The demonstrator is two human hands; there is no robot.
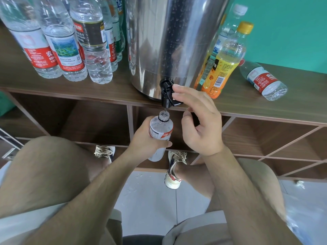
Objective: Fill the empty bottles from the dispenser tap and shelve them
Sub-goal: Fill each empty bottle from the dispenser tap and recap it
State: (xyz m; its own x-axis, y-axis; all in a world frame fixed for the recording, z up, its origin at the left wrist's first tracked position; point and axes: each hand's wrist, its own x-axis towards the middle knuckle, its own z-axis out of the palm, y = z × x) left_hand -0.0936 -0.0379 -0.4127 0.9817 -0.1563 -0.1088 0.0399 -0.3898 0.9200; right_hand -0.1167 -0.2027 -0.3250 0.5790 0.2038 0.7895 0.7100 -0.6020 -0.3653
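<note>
The small clear plastic bottle with a red-and-white label (160,128) is off the shelving, in the air just below the front edge of the brown wooden top board (106,92) and in front of an open cubby. The left hand (146,138) grips it round the middle, fingers wrapped over the label. Its long axis runs close to vertical. The uncapped mouth points up at the spout and the base points down toward the floor, with a slight lean that brings the base nearer the person.

The mouth sits just under the spout of the black plastic tap (167,93), close but apparently not touching. The right hand (200,124) pinches the tap's lever between its upper fingertips, the other fingers curled loosely below. Whether they hold a cap I cannot tell, nor how full the bottle is.

To do this step well, I would keep the narrow neck centred under the spout and the bottle steady and upright. The lever should be eased, not snapped, then released before the water reaches the neck, since spots on the floor tiles suggest splashing.

The tap projects from a tall stainless-steel dispenser drum (169,41) standing at the board's front edge. Filled clear bottles (53,50) stand toward the board's left end. An orange-labelled bottle with a yellow cap (223,64) stands just right of the drum, and a clear bottle (263,80) lies on its side further right.
</note>
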